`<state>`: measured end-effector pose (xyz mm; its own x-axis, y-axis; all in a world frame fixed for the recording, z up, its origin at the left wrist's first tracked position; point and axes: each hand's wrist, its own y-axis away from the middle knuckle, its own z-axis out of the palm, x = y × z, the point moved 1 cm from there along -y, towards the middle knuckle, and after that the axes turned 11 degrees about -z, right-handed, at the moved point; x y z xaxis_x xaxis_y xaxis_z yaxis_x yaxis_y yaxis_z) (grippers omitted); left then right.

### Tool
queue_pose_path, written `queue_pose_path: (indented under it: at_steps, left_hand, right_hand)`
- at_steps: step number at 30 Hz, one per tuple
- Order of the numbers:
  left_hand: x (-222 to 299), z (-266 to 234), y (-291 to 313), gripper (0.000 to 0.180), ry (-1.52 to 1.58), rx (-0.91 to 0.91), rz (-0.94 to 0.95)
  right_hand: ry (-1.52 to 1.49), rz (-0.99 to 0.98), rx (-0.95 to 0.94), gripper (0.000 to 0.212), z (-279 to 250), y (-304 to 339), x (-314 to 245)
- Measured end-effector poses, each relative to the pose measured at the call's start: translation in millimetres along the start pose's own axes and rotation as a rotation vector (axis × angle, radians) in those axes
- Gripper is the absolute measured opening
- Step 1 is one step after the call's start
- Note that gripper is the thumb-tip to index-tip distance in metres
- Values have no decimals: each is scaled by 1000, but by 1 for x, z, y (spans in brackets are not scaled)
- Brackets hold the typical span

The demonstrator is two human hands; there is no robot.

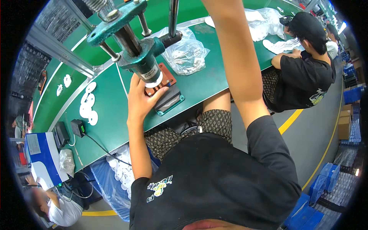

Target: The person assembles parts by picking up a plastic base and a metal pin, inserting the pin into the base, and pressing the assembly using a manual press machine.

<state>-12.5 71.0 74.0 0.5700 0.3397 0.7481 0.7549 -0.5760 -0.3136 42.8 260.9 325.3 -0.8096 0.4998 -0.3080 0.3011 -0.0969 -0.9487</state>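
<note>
At the green bench, my left hand (pixel 141 96) rests against the left side of an orange-brown fixture (pixel 167 76) on a dark block with a teal base (pixel 171 106). Its thumb stretches across the near edge and its fingers point away from me, spread apart from the thumb; the fingertips are partly hidden. A teal hand press (pixel 142 57) stands over the fixture, its ram just above it. Directly under the ram shows a white round piece (pixel 154 82). My right arm (pixel 241 57) reaches up past the top edge, so the right hand is out of sight.
Behind the press lies a clear bag of small parts (pixel 186 53). White discs (pixel 88 104) lie on the bench at left, near a small black box (pixel 78 127) with a cable. A blue-lined bin of white parts (pixel 122 168) stands below. A co-worker (pixel 306 65) sits at right.
</note>
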Motion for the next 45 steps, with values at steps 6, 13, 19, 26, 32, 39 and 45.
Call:
queue_pose_path:
  at_steps: [6,13,19,26,32,39,45]
  left_hand:
    - [-2,-4,-7,61,58,-50,24]
    - [-6,-6,-8,69,-77,-45,91]
    - [-1,1,11,57,-315,193,196]
    - [4,7,32,39,-220,322,332]
    - [31,18,95,35,686,103,-197]
    - [35,-4,81,34,258,79,-202]
    - [-128,-121,78,41,-926,624,-295]
  right_hand:
    - [-145,-385,-85,29,-23,64,-48]
    - [-58,-112,367,47,-20,245,-81]
    - [-459,-234,384,39,-14,149,-73]
    - [-12,-105,425,55,8,165,-32]
    - [422,3,-191,65,33,294,-32]
    - [461,189,-132,49,1,302,-17]
    - [1001,594,277,47,-187,306,60]
